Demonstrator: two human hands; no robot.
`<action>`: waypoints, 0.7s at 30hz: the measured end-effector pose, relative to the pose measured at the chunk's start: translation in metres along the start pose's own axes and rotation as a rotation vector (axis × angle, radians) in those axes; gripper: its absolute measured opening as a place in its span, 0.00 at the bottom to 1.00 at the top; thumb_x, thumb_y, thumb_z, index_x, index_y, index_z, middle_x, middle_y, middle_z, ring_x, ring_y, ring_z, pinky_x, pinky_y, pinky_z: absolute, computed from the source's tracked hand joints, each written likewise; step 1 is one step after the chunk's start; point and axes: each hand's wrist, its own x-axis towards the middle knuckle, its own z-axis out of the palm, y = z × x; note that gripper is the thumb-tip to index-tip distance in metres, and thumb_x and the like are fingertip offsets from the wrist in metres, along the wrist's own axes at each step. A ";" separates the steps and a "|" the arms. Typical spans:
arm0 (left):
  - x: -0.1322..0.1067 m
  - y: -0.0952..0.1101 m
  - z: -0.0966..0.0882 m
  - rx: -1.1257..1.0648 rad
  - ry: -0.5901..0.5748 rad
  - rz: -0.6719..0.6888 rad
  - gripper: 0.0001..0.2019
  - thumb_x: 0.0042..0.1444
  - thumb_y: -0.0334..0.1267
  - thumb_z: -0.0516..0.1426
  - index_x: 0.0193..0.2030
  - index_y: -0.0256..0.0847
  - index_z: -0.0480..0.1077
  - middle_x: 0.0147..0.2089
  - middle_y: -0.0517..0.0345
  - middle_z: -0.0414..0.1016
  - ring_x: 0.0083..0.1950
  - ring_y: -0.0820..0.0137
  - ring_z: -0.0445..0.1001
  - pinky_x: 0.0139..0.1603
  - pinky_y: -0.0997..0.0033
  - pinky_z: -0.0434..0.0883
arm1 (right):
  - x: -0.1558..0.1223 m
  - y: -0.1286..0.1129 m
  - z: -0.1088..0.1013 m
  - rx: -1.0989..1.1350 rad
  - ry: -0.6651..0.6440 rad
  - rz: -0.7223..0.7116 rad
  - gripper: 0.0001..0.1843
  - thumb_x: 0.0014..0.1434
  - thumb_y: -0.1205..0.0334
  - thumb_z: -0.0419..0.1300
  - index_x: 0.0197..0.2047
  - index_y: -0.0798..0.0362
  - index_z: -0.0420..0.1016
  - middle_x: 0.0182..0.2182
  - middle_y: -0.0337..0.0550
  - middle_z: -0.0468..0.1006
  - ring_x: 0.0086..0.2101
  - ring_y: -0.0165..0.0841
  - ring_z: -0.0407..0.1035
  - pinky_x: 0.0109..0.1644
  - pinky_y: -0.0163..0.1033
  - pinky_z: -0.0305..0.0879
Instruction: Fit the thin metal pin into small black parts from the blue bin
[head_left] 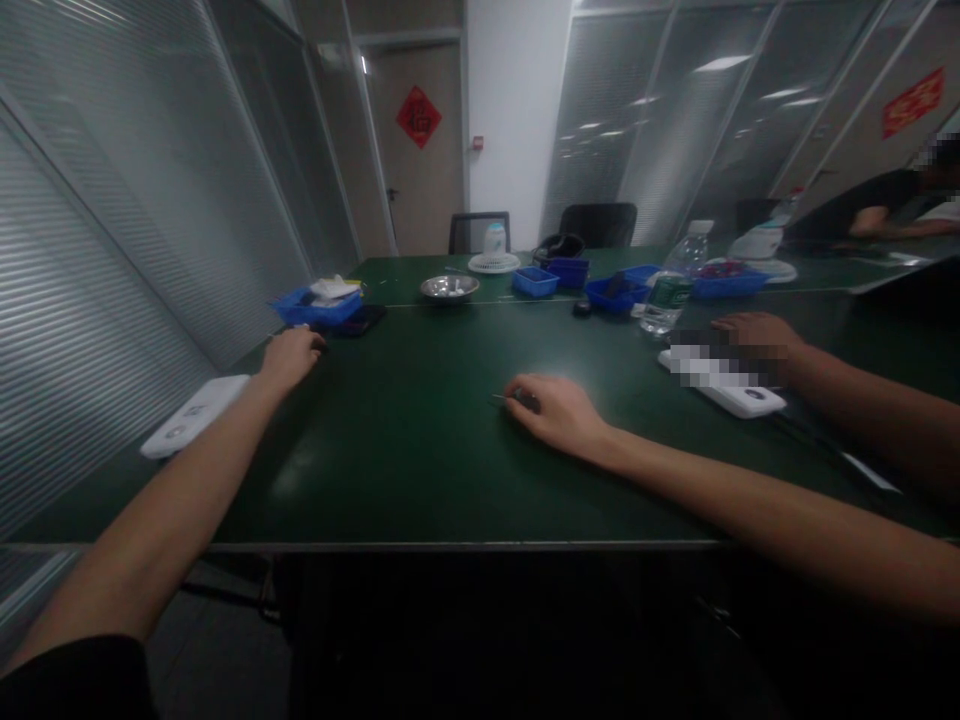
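Note:
My left hand (291,356) reaches to the left side of the green table (390,450), just in front of a blue basket (319,306). Its fingers are curled, with something dark at their tips that I cannot make out. Near the table's middle, my right hand (559,410) rests with fingers curled round a small dark object (527,400). A thin metal shaft (497,399) sticks out of that object to the left. The object's kind does not show, since the fingers hide most of it.
A white device (196,415) lies beside my left forearm. Another person's hand (761,335) is at the right, by a second white device (742,392). Farther back stand a metal bowl (450,289), a water bottle (675,285) and a blue tray (535,282). Another person sits far right.

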 end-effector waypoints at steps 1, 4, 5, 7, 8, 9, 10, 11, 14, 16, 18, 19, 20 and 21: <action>-0.002 0.001 0.000 0.013 0.003 -0.011 0.19 0.63 0.34 0.55 0.57 0.38 0.79 0.60 0.38 0.76 0.60 0.44 0.74 0.57 0.47 0.74 | 0.000 0.000 0.000 0.000 0.000 0.000 0.12 0.70 0.55 0.58 0.51 0.50 0.78 0.43 0.45 0.81 0.36 0.35 0.72 0.36 0.38 0.62; -0.005 0.011 -0.004 0.027 -0.004 -0.037 0.19 0.63 0.33 0.54 0.57 0.39 0.80 0.60 0.38 0.75 0.58 0.44 0.75 0.57 0.46 0.74 | 0.000 0.000 0.000 0.001 0.004 -0.003 0.12 0.70 0.56 0.58 0.51 0.50 0.78 0.43 0.45 0.81 0.36 0.35 0.72 0.36 0.38 0.62; -0.006 0.014 -0.005 0.021 -0.004 -0.050 0.19 0.63 0.33 0.54 0.57 0.39 0.80 0.60 0.37 0.75 0.58 0.44 0.75 0.57 0.46 0.74 | -0.001 0.000 0.000 0.002 0.006 -0.008 0.12 0.70 0.56 0.58 0.51 0.50 0.78 0.42 0.44 0.81 0.36 0.35 0.72 0.37 0.38 0.62; -0.007 0.018 -0.008 0.000 -0.001 -0.079 0.18 0.64 0.32 0.54 0.57 0.39 0.80 0.60 0.38 0.74 0.57 0.45 0.74 0.58 0.47 0.73 | -0.001 0.000 -0.001 0.002 0.008 -0.013 0.12 0.70 0.56 0.58 0.51 0.50 0.78 0.42 0.44 0.81 0.36 0.34 0.72 0.37 0.38 0.63; -0.007 0.018 -0.009 -0.015 0.001 -0.093 0.18 0.64 0.33 0.55 0.57 0.38 0.80 0.60 0.38 0.74 0.58 0.46 0.74 0.58 0.47 0.72 | -0.001 -0.001 -0.001 0.003 0.007 -0.014 0.12 0.70 0.56 0.58 0.51 0.50 0.78 0.42 0.44 0.81 0.36 0.34 0.72 0.37 0.38 0.63; -0.008 0.017 -0.011 -0.030 0.002 -0.103 0.18 0.64 0.33 0.56 0.57 0.38 0.79 0.60 0.39 0.74 0.58 0.47 0.73 0.58 0.48 0.72 | -0.001 -0.001 -0.001 0.006 0.005 -0.015 0.12 0.70 0.56 0.58 0.51 0.50 0.78 0.42 0.44 0.81 0.36 0.34 0.72 0.37 0.38 0.63; -0.009 0.016 -0.011 -0.044 0.002 -0.109 0.18 0.64 0.33 0.57 0.58 0.38 0.79 0.60 0.41 0.74 0.58 0.49 0.73 0.58 0.49 0.71 | -0.001 -0.001 -0.002 0.011 0.002 -0.016 0.12 0.70 0.56 0.58 0.51 0.50 0.78 0.42 0.45 0.81 0.36 0.34 0.72 0.37 0.38 0.63; -0.009 0.014 -0.012 -0.055 0.001 -0.115 0.18 0.64 0.34 0.57 0.58 0.37 0.78 0.59 0.42 0.74 0.57 0.51 0.72 0.58 0.50 0.71 | -0.002 -0.001 -0.002 0.016 -0.001 -0.016 0.12 0.70 0.56 0.58 0.51 0.51 0.78 0.42 0.45 0.81 0.36 0.35 0.72 0.37 0.38 0.64; -0.012 0.007 -0.012 -0.084 0.007 -0.148 0.18 0.65 0.35 0.57 0.59 0.35 0.77 0.55 0.44 0.75 0.55 0.55 0.71 0.58 0.51 0.70 | -0.001 -0.002 -0.003 0.020 -0.001 -0.019 0.12 0.70 0.55 0.58 0.50 0.51 0.78 0.42 0.45 0.81 0.37 0.35 0.73 0.38 0.39 0.64; -0.013 0.004 -0.011 -0.105 0.023 -0.163 0.17 0.65 0.35 0.57 0.58 0.33 0.77 0.55 0.44 0.74 0.55 0.56 0.70 0.59 0.52 0.69 | -0.001 -0.002 -0.003 0.017 0.001 -0.020 0.12 0.70 0.55 0.58 0.50 0.51 0.78 0.42 0.45 0.81 0.37 0.35 0.73 0.38 0.39 0.64; -0.014 0.002 -0.009 -0.136 0.036 -0.159 0.17 0.64 0.33 0.57 0.58 0.31 0.77 0.55 0.44 0.73 0.56 0.55 0.69 0.60 0.52 0.68 | -0.001 -0.002 -0.003 0.015 0.000 -0.019 0.12 0.70 0.56 0.58 0.50 0.51 0.78 0.42 0.45 0.81 0.36 0.35 0.72 0.37 0.38 0.64; -0.013 0.001 -0.008 -0.157 0.041 -0.150 0.17 0.64 0.32 0.57 0.57 0.30 0.76 0.55 0.43 0.73 0.56 0.55 0.69 0.61 0.51 0.67 | -0.001 -0.002 -0.003 0.015 -0.003 -0.017 0.12 0.70 0.56 0.58 0.50 0.51 0.78 0.42 0.45 0.81 0.36 0.34 0.72 0.37 0.38 0.64; -0.013 0.001 -0.007 -0.187 0.040 -0.135 0.17 0.63 0.32 0.57 0.57 0.28 0.76 0.54 0.43 0.73 0.56 0.55 0.68 0.61 0.51 0.66 | -0.001 -0.002 -0.003 0.016 -0.006 -0.016 0.12 0.70 0.55 0.58 0.51 0.51 0.78 0.42 0.45 0.81 0.36 0.34 0.72 0.37 0.38 0.64; -0.012 0.000 -0.006 -0.221 0.037 -0.116 0.16 0.63 0.31 0.57 0.55 0.27 0.76 0.53 0.43 0.73 0.56 0.55 0.68 0.62 0.52 0.66 | 0.000 -0.002 -0.002 0.016 -0.009 -0.016 0.12 0.70 0.55 0.58 0.51 0.51 0.78 0.42 0.45 0.81 0.36 0.34 0.73 0.37 0.38 0.64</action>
